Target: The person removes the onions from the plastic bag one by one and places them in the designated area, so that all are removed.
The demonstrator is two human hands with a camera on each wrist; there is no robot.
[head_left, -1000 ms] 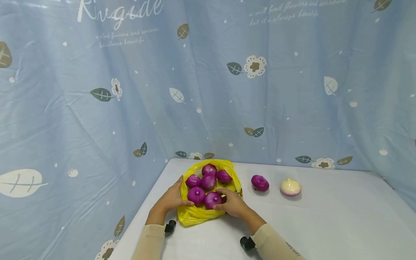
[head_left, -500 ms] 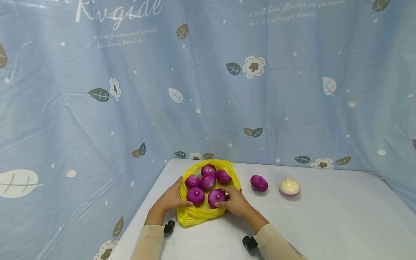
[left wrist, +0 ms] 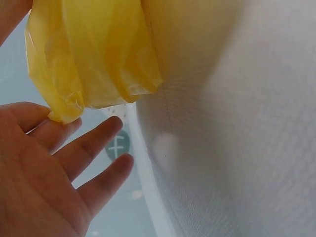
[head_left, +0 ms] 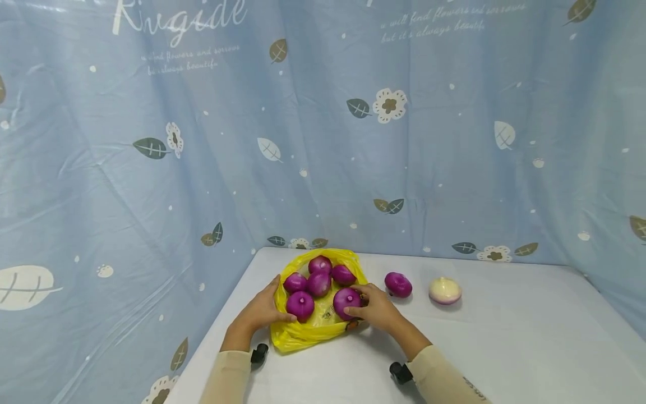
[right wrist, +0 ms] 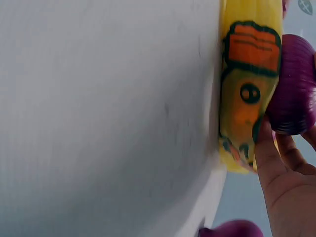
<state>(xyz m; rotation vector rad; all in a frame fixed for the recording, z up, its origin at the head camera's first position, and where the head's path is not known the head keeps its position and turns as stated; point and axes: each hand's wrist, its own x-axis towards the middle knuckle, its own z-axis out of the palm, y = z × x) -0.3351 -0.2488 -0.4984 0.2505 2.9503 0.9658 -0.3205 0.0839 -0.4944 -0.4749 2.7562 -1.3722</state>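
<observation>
A yellow plastic bag [head_left: 305,339] stands open on the table with several red onions [head_left: 319,284] in it. My left hand [head_left: 261,310] holds the bag's left side, thumb over the rim and fingers outside; in the left wrist view some of its fingers are spread away from the yellow plastic [left wrist: 103,54]. At the right side of the opening, my right hand [head_left: 377,306] grips one red onion [head_left: 345,304] between thumb and fingers. The right wrist view shows this purple onion [right wrist: 294,84] beside the bag's printed wall [right wrist: 249,98].
To the right of the bag, another red onion [head_left: 398,285] lies on the white table [head_left: 484,348]. Beyond it sits a cream-coloured onion [head_left: 445,290] with a purplish underside. A blue patterned curtain [head_left: 303,140] hangs behind and at the left of the table.
The right hand has moved the gripped onion rightward, away from the onion by the left thumb, baring the bag's inside between them. The left hand stays on the bag's left side.
</observation>
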